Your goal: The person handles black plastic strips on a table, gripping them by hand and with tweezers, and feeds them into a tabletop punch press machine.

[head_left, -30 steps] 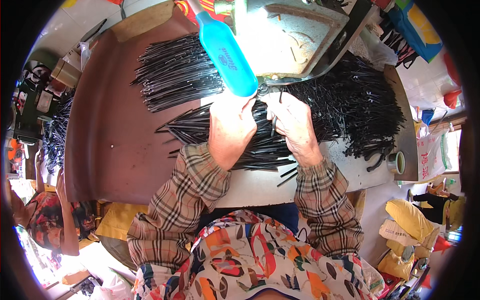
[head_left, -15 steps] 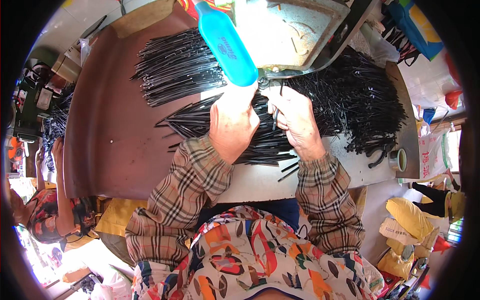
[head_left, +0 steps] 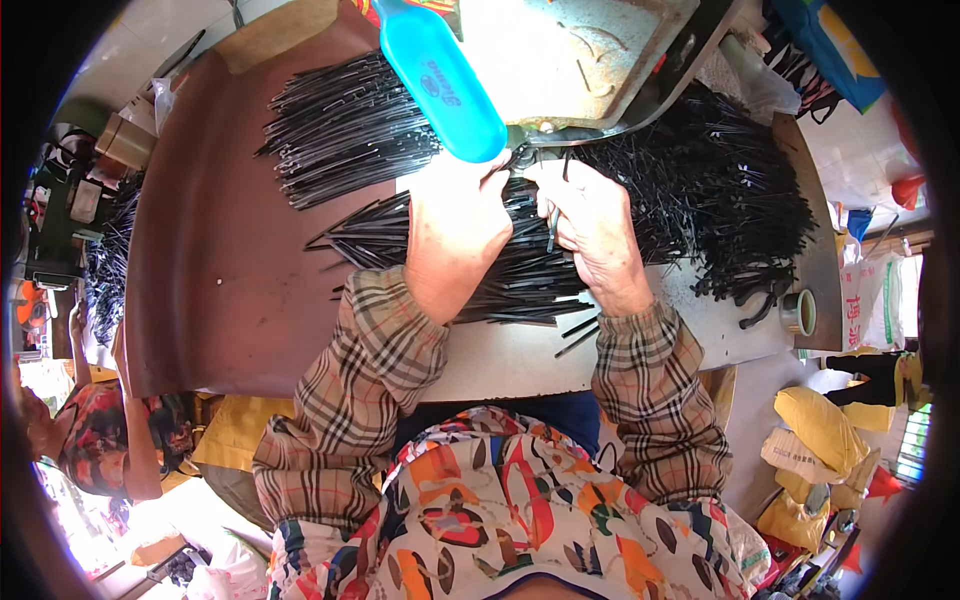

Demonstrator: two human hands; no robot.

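My left hand is closed under the lower end of a bright blue, rounded oblong plastic piece. Its fingertips reach the metal parts at the bottom of a worn machine, and what they grip is hidden. Just to the right, my right hand pinches a thin black strip between thumb and fingers, near those same metal parts. Below and between both hands, loose black strips lie on the table. The machine's pale, rusty plate stands beyond the hands, partly washed out by glare.
A neat row of black strips lies at the far left on brown sheeting. A tangled heap of black pieces covers the right side, with a small metal cup by the edge. Another person sits at the left.
My left hand has shifted slightly left and its fingers have tilted in under the blue piece. The right hand stays nearly in place with the black strip. The person at the left has moved an arm.
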